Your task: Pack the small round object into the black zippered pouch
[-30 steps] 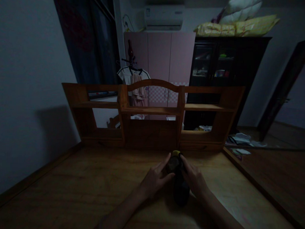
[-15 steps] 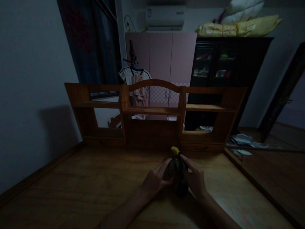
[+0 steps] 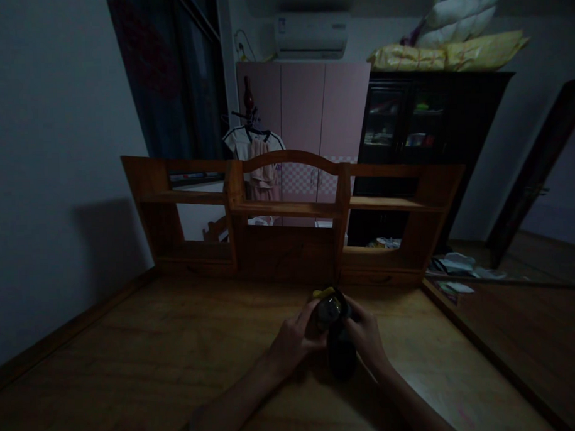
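A small dark object (image 3: 342,353) is between my hands, above the wooden tabletop. Its lower part looks black and rounded; its upper part is a glossy, greyish round piece (image 3: 329,311). At its top a yellow piece (image 3: 322,293) lies sideways. Dim light hides what kind of thing it is. My left hand (image 3: 292,338) grips the glossy part from the left, thumb below and fingers above. From the right, my right hand (image 3: 366,335) holds the dark part with bent fingers. Some of its fingertips are hidden behind the object.
The wooden tabletop (image 3: 179,345) ends at a low wooden shelf unit (image 3: 287,208) behind my hands. A white wall (image 3: 55,186) borders the left, and a raised wooden edge (image 3: 480,341) runs along the right. Farther back stand a pink wardrobe (image 3: 302,108) and a black cabinet (image 3: 467,115).
The object has turned in my hands: the yellow piece, which stuck up, now lies lower and to the left. More of the glossy part and the black lower part shows. Both hands have barely moved.
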`<act>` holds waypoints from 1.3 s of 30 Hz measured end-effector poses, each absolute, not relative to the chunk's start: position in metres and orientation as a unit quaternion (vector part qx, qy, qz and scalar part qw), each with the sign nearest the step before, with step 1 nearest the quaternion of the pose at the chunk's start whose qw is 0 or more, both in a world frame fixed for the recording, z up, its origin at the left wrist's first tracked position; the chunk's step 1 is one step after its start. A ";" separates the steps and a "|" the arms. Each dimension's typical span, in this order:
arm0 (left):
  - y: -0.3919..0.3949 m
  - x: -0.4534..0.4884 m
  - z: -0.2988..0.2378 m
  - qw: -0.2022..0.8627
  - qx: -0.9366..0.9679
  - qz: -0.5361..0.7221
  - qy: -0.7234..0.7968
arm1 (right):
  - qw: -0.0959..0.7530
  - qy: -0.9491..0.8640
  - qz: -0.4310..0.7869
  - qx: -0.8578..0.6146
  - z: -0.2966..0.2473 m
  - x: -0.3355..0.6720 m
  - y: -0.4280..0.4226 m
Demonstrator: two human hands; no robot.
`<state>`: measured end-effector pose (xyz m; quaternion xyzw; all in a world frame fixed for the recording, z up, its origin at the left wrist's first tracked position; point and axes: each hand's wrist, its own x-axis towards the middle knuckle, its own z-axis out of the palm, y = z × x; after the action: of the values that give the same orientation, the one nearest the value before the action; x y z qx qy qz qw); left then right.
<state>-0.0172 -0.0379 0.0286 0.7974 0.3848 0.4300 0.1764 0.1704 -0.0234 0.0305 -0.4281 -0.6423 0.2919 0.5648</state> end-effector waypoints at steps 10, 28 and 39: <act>-0.039 -0.016 0.034 0.255 0.786 0.420 0.376 | 0.547 -0.665 0.235 -0.452 0.025 0.168 -0.028; -0.022 -0.003 0.017 0.452 0.629 0.539 0.330 | 0.431 -0.741 0.103 -0.504 0.024 0.167 -0.030; -0.010 -0.023 0.012 0.345 0.615 0.553 0.443 | 0.412 -0.802 0.146 -0.408 0.039 0.162 -0.039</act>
<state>-0.0226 -0.0103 0.0118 0.6150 0.4434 0.5530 0.3455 0.1615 -0.0395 0.0387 -0.4081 -0.8017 0.1458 0.4117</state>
